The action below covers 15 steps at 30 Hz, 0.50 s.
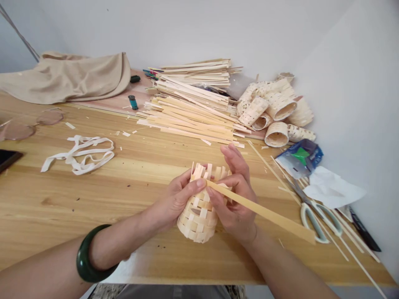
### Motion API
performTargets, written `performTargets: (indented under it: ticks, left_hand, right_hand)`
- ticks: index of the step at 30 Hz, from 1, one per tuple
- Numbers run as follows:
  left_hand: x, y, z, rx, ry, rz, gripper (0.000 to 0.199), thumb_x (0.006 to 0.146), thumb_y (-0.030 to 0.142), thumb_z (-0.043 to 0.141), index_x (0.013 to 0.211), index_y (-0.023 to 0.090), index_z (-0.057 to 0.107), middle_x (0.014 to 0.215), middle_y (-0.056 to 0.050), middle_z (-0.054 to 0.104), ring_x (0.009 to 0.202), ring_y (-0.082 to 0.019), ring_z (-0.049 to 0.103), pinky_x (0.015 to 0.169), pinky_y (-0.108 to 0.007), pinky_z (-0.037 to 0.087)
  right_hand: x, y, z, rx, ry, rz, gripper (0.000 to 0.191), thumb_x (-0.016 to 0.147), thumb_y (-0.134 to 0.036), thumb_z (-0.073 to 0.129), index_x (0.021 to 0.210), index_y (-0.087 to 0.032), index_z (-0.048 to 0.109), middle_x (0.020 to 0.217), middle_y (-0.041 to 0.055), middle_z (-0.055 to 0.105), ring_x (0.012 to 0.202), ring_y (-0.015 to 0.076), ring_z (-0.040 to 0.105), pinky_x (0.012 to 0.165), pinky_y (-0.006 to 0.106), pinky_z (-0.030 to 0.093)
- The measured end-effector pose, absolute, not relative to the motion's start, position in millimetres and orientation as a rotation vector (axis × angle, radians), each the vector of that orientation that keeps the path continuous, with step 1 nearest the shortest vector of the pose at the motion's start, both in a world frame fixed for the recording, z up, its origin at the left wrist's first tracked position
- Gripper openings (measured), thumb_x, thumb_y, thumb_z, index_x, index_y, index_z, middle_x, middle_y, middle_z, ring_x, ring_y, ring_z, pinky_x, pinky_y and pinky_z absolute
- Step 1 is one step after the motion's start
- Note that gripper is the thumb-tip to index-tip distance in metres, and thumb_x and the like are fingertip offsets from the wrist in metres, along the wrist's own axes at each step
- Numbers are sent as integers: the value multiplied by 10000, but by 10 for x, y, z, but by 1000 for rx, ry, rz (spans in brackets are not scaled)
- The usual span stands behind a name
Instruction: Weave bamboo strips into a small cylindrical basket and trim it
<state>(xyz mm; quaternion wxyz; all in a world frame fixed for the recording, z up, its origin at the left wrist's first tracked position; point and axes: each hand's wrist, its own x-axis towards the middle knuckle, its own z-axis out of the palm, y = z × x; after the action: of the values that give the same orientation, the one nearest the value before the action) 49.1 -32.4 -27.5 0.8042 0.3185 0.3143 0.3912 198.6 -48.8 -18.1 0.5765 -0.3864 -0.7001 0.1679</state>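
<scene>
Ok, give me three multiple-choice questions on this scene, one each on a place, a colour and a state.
1. Where do the scissors lie? A) On the beige cloth. B) On the wooden table, at the right. C) On the strip pile.
2. What colour is the bangle on the left wrist? A) Dark green. B) White. C) Red.
3. What state is the top of the woven basket between the left hand and right hand in? A) Closed rim. B) Flattened. C) Loose strip ends standing up.
1 B: they lie at the table's right side.
2 A: the bangle shows dark green.
3 C: strip ends stick up unbound.

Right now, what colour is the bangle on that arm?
The bangle is dark green, and it shows best in the head view.
</scene>
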Motion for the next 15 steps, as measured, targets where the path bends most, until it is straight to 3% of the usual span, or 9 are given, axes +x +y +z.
performTargets:
  ticks: [7,11,15]
  left_hand:
    - [478,-364,-274,631,610,811,573,776,457,835,1254,206,646,1090,-81,773,885,-207,735,783,-293,560]
    - [444,-346,-276,609,620,821,516,810,478,797,1225,198,669,1045,-76,781,855,-198,734,772,-291,569]
    - [416,-280,-262,601,716,872,579,779,493,799,1237,172,655,1000,-87,786,848,-228,734,741,-314,574]
  right_hand:
    - [2094,-455,-235,-814,-1708,462,238,836,-119,682,979,-309,692,1671,-71,330,1578,318,226,1265,607,286]
    - [2162,-397,-277,-734,-1845,326,389,835,-160,635,1148,-376,717,1692,-135,246,1587,326,187,1259,602,309]
    - [2204,-370,-274,-717,-1940,37,523,816,-122,579,1234,-416,690,1666,-160,296,1547,286,298,1243,547,355]
